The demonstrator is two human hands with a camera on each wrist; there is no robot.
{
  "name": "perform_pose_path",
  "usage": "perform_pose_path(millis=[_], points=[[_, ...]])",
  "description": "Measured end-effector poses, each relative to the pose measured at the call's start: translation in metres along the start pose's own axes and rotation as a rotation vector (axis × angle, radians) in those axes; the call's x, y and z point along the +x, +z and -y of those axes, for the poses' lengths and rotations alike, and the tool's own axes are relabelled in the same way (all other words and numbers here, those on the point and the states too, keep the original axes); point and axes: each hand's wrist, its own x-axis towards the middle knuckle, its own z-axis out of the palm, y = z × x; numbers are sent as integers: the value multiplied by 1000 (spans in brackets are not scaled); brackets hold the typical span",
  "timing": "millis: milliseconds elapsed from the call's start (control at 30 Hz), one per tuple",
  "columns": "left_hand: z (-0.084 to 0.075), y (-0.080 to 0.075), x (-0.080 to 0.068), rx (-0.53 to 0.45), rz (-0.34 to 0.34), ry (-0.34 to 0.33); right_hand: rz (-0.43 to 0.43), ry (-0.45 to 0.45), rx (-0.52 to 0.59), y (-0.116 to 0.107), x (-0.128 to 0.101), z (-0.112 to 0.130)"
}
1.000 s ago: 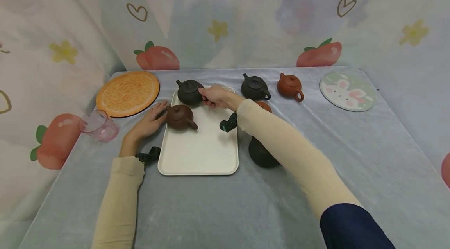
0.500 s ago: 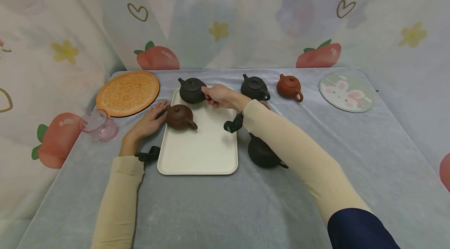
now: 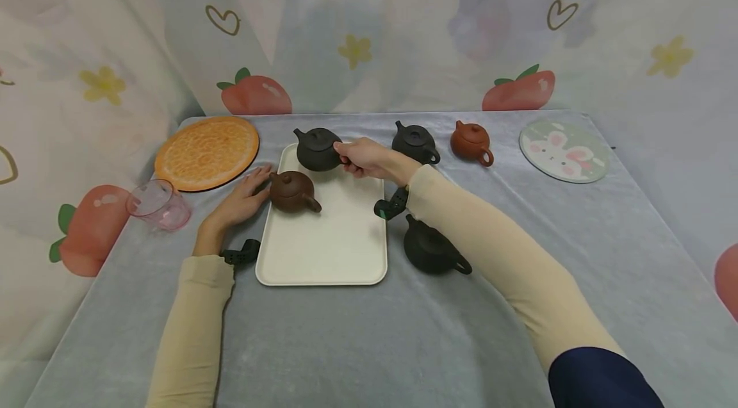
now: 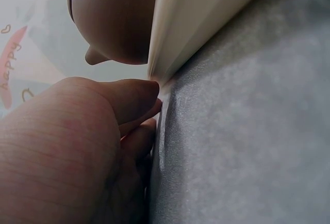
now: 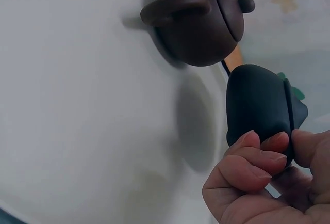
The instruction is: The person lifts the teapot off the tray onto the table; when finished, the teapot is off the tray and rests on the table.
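Grey cloth covers the table [image 3: 357, 331], with a fruit-print curtain [image 3: 369, 30] hung behind and to the sides. White tray [image 3: 323, 248] sits left of centre on the table. Right hand [image 3: 360, 157] pinches the handle of a dark teapot [image 3: 316, 148] at the far end of the tray; in the right wrist view the fingers [image 5: 250, 164] curl round the handle and the pot [image 5: 258, 110] hangs slightly above the tray surface, casting a shadow. Brown teapot [image 3: 292, 191] stands on the tray near its left edge, handle pointing toward the viewer's right. Left hand [image 3: 239, 203] lies flat on the cloth, fingers relaxed and straight, tips against the tray's left rim next to the brown pot; the left wrist view shows a fingertip [image 4: 142, 92] touching the rim [image 4: 196, 22].

Off the tray: a black teapot [image 3: 429, 249] just right of it, partly under the right forearm; another black teapot [image 3: 415, 142] and a red-brown teapot [image 3: 471, 141] in the back row. Orange-slice mat [image 3: 206, 152] back left, pink plastic cup [image 3: 157, 204] on its side near the left table edge, rabbit coaster [image 3: 564, 150] back right.
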Motion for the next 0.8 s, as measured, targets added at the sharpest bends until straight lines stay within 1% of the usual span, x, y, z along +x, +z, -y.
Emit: perform_pose_path(millis=[167,367,800], points=[[0,0,1,11,2,11,20,-7,-42,-4,-11,1],[-1,0,-1,10,-2,7,29,-18,-89,-9,-21,2],[-2,1,0,4,1,1,52,-7,-94,-9,-35,-4]])
